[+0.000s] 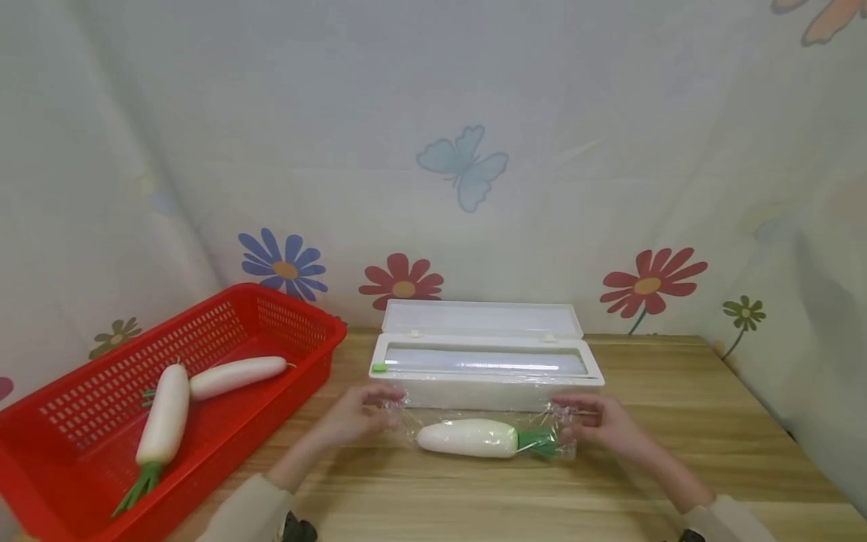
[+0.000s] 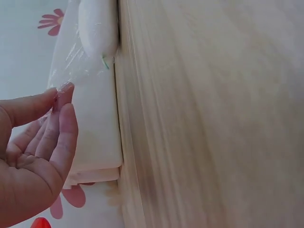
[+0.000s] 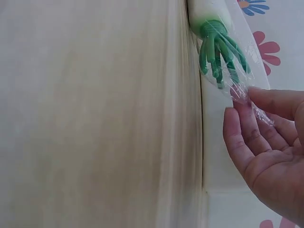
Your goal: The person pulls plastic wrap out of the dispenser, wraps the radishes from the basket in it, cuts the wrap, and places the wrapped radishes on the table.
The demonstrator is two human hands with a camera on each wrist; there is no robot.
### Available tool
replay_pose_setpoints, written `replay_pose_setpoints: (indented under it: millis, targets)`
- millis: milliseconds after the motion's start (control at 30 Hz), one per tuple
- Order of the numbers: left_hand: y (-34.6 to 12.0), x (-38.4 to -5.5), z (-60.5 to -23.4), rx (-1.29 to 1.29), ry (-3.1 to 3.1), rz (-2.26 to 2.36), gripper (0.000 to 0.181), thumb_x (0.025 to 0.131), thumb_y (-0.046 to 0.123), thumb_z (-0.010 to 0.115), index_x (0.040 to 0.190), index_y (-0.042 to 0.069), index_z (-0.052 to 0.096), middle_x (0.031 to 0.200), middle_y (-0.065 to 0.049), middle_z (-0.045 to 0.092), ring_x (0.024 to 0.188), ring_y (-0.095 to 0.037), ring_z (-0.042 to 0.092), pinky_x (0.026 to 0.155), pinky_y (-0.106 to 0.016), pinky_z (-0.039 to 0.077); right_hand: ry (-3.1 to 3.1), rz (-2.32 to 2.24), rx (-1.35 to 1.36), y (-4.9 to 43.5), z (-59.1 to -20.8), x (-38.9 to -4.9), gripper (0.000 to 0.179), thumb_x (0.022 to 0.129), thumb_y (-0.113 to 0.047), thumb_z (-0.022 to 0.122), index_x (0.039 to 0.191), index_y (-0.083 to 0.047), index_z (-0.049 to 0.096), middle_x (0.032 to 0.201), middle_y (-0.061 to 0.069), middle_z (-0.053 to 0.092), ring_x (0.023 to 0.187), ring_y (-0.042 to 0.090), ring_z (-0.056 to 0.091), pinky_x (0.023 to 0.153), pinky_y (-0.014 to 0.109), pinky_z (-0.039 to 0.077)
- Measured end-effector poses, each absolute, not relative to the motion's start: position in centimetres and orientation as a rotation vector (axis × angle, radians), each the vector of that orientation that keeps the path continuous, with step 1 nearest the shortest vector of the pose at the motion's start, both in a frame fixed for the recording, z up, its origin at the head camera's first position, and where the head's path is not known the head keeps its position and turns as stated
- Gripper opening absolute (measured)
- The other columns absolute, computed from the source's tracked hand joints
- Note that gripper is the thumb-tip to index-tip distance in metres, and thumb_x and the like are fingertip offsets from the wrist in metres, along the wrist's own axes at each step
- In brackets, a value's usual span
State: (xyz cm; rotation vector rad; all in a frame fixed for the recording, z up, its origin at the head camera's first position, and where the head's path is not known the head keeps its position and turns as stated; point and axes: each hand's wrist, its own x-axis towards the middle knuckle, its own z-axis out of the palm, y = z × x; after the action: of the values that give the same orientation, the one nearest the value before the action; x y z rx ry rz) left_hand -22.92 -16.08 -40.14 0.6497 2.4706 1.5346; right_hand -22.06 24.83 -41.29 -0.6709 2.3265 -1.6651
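Observation:
A white radish (image 1: pixel 467 438) with green stalks (image 3: pixel 221 52) lies in front of the white film box, wrapped in clear plastic film (image 1: pixel 488 415). My left hand (image 1: pixel 362 414) pinches the film between thumb and fingers, off the radish's white tip. At the stalk end my right hand (image 1: pixel 599 421) pinches the film's other side, thumb against fingers. In the left wrist view the film stretches from the left fingertips (image 2: pixel 66 90) to the radish (image 2: pixel 99 28). The right wrist view shows crumpled film around the stalks, running into the right hand (image 3: pixel 270 137).
The white film box (image 1: pixel 467 393) stands with its lid (image 1: pixel 481 318) raised, a film roll (image 1: pixel 484 361) inside and a green slider (image 1: pixel 379 368) at its left. A red basket (image 1: pixel 233 444) at left holds two more radishes (image 1: pixel 165 414). A printed cloth (image 1: pixel 528 241) hangs behind the wooden table (image 1: pixel 677 384).

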Motion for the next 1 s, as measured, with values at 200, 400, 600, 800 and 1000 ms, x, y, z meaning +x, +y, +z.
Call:
replay_pose_setpoints:
  millis: [200, 400, 600, 800, 1000]
  targets:
    - [-16.3, -21.9, -39.6, 0.592, 2.414, 1.525, 0.036, 0.079, 0.003, 0.067, 0.114, -0.002, 0.060, 0.111, -0.017, 0.061, 0.100, -0.030, 0.058, 0.077, -0.032, 0.052, 2.360, -1.586, -0.736, 25.1, -41.0, -21.0, 0.049, 0.078, 0.003, 0.063, 0.124, 0.013, 0.046, 0.118, 0.036, 0.048, 0.080, 0.016, 0.066, 0.069, 0.029, 0.054]
    - [-16.6, -20.9, -39.3, 0.649, 2.395, 1.483, 0.039, 0.076, -0.002, 0.065, 0.114, -0.003, 0.060, 0.108, -0.018, 0.063, 0.097, -0.031, 0.059, 0.072, -0.028, 0.052, 2.300, -1.551, -0.857, 25.2, -40.7, -20.0, 0.047, 0.079, 0.001, 0.063, 0.121, 0.016, 0.046, 0.114, 0.036, 0.051, 0.077, 0.017, 0.066, 0.065, 0.030, 0.054]
    - [-16.9, -20.8, -39.7, 0.611, 2.362, 1.543, 0.045, 0.080, 0.005, 0.067, 0.123, -0.001, 0.054, 0.111, -0.020, 0.061, 0.100, -0.031, 0.058, 0.068, -0.032, 0.053, 2.264, -1.665, -0.809, 25.3, -41.1, -20.0, 0.054, 0.078, 0.002, 0.064, 0.124, 0.017, 0.041, 0.112, 0.040, 0.047, 0.083, 0.020, 0.065, 0.068, 0.034, 0.054]
    - [-16.9, -20.9, -39.9, 0.543, 2.299, 1.667, 0.062, 0.081, 0.002, 0.065, 0.137, 0.005, 0.038, 0.108, -0.023, 0.061, 0.094, -0.030, 0.062, 0.070, -0.037, 0.054, 2.189, -1.823, -0.725, 25.4, -41.4, -20.1, 0.066, 0.076, 0.008, 0.064, 0.131, 0.008, 0.028, 0.109, 0.036, 0.050, 0.079, 0.026, 0.066, 0.067, 0.040, 0.054]
    - [-16.7, -21.1, -40.0, 0.448, 2.285, 1.747, 0.073, 0.080, -0.002, 0.065, 0.141, 0.004, 0.025, 0.100, -0.025, 0.064, 0.086, -0.028, 0.065, 0.070, -0.037, 0.054, 2.168, -1.837, -0.668, 25.5, -41.2, -20.0, 0.077, 0.076, 0.008, 0.064, 0.137, 0.006, 0.017, 0.107, 0.031, 0.056, 0.074, 0.027, 0.067, 0.067, 0.039, 0.054]
